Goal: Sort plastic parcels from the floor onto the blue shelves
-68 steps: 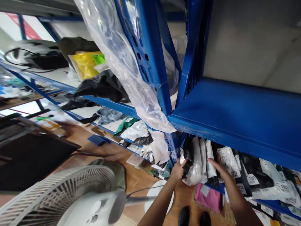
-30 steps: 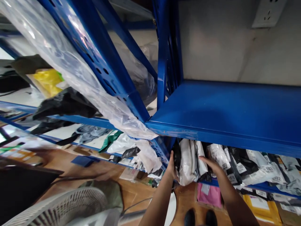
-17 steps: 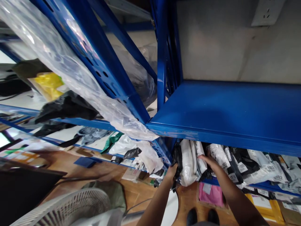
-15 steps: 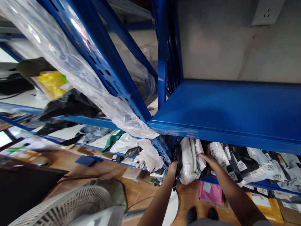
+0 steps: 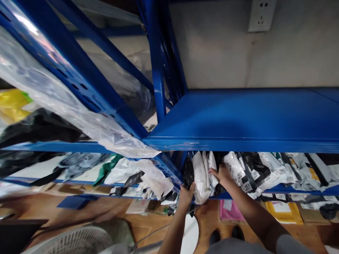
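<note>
Head view: beneath the blue shelf's (image 5: 238,120) front edge, the left hand (image 5: 186,189) grips a black plastic bag (image 5: 188,173) beside the perforated upright (image 5: 169,170); the right hand (image 5: 221,174) touches a white mailer (image 5: 212,167), grasp unclear. Numbered mailers (image 5: 233,165) crowd alongside, contents hidden.

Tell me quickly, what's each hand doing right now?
Left hand: at a black bag; whether its grip is closed cannot be told.
Right hand: open, fingers spread, touching a white bag.
</note>
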Action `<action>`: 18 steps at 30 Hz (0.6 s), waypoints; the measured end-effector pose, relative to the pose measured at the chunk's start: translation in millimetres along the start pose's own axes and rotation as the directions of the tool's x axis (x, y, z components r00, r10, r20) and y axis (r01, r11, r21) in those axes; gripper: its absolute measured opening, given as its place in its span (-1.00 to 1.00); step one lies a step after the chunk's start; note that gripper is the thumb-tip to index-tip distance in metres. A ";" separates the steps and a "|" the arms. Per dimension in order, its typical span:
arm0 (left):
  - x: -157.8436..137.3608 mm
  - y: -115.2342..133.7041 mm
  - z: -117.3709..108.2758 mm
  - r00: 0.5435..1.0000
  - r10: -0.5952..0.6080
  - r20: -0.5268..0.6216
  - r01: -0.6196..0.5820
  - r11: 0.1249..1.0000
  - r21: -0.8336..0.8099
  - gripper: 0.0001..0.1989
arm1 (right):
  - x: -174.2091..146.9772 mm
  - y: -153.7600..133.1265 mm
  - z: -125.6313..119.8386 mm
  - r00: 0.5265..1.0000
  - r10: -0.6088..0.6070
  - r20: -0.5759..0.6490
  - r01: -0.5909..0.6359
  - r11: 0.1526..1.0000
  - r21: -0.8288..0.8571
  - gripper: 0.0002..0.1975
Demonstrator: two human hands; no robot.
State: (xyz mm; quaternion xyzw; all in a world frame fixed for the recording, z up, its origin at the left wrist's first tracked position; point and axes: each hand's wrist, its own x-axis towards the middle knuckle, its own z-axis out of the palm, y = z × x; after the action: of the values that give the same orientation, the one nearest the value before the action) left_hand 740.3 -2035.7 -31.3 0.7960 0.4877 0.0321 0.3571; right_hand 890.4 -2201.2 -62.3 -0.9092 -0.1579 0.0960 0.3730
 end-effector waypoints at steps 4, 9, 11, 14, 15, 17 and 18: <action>-33.7 25.4 -14.0 0.952 0.291 -0.098 -0.270 0.944 0.190 -0.25 | -6.0 11.1 4.1 0.991 -0.087 -0.106 0.090 0.995 0.032 -0.49; -75.0 105.1 9.1 0.510 0.802 0.311 -0.859 0.455 0.236 -0.46 | -9.0 28.3 2.5 0.939 -0.260 -0.225 0.294 0.947 0.132 -0.69; -78.5 130.1 20.6 0.499 0.728 0.470 -0.866 0.403 0.295 -0.46 | -12.8 36.0 -5.8 0.927 -0.284 -0.245 0.327 0.933 0.152 -0.68; -76.7 149.9 30.4 0.575 0.646 0.502 -0.817 0.415 0.401 -0.54 | -32.7 51.0 -24.5 0.876 -0.284 -0.391 0.358 0.924 0.131 -0.66; -76.5 154.5 32.7 0.608 0.614 0.504 -0.792 0.417 0.447 -0.53 | -43.0 56.8 -31.5 0.832 -0.273 -0.483 0.362 0.927 0.099 -0.66; -78.1 164.9 38.4 0.681 0.531 0.504 -0.727 0.411 0.550 -0.40 | -65.9 69.3 -46.5 0.699 -0.235 -0.675 0.341 0.940 0.026 -0.67; -79.8 171.3 42.3 0.712 0.493 0.500 -0.696 0.403 0.595 -0.30 | -76.9 76.5 -54.8 0.624 -0.211 -0.752 0.315 0.949 -0.005 -0.68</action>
State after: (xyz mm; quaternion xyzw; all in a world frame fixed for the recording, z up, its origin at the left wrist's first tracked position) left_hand 844.6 -2168.3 63.7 0.9855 0.0876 -0.1442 0.0162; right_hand 851.2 -2315.8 -73.6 -0.8095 -0.1165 -0.3293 0.4719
